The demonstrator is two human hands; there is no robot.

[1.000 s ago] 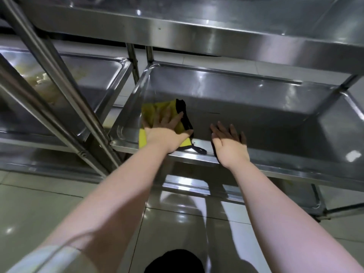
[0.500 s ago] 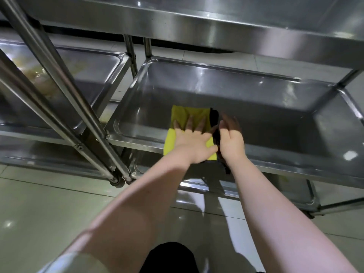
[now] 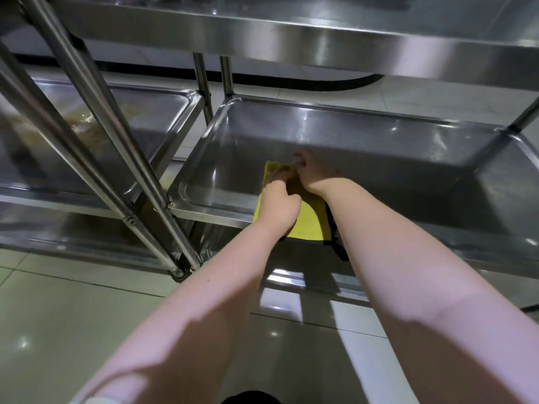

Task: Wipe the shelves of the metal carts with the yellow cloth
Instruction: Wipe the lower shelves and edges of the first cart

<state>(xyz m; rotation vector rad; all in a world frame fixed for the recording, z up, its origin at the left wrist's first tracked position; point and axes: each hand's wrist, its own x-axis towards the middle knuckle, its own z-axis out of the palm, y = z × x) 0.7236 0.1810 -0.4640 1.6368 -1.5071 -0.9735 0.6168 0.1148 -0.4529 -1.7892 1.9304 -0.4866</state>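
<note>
The yellow cloth (image 3: 309, 223), edged in black, hangs over the front rim of the metal cart's middle shelf (image 3: 379, 158), a shallow steel tray. My left hand (image 3: 278, 204) lies on the cloth with its fingers bent down into the fabric. My right hand (image 3: 313, 173) is close beside it, just past the rim, its fingers curled at the cloth's far edge. The fingertips of both hands are blurred and partly hidden, so the exact grip is unclear.
A second metal cart (image 3: 116, 123) stands to the left, its shelf stained brown. Slanted steel posts (image 3: 96, 135) cross the left foreground. The top shelf (image 3: 320, 33) overhangs above. A lower shelf (image 3: 306, 281) and glossy tiled floor (image 3: 58, 330) lie below.
The cloth has slid right along the shelf's front rim. My right hand has come over from the bare rim onto the cloth, and both hands have gone from flat to curled.
</note>
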